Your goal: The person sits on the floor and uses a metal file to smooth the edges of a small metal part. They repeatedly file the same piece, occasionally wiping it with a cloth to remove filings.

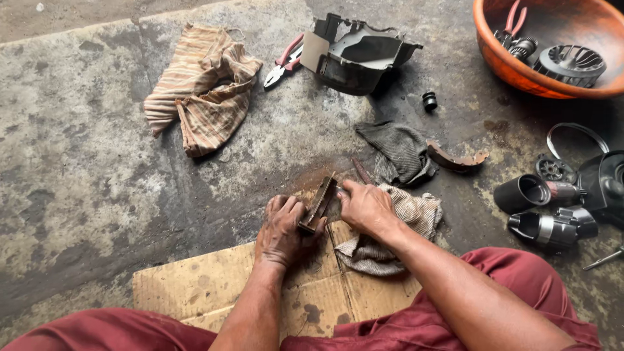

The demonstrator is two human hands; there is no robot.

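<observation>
My left hand (281, 229) grips the lower end of a curved rusty brake shoe (320, 203) that stands on its edge on the concrete floor. My right hand (365, 207) presses on the shoe's upper end from the right, with a thin dark tool or rod (361, 171) poking out beyond its fingers. Under my right wrist lies a pale striped rag (416, 218). Both hands work just past the far edge of a flattened cardboard sheet (195, 286) that lies in front of my legs.
A second brake shoe (457, 159) lies by a dark grey rag (398, 151). Farther off are a striped cloth (203, 84), red-handled pliers (283, 62), a black plastic housing (356, 55) and a small black cap (429, 101). An orange basin (513, 68) and black machine parts (552, 208) sit at right.
</observation>
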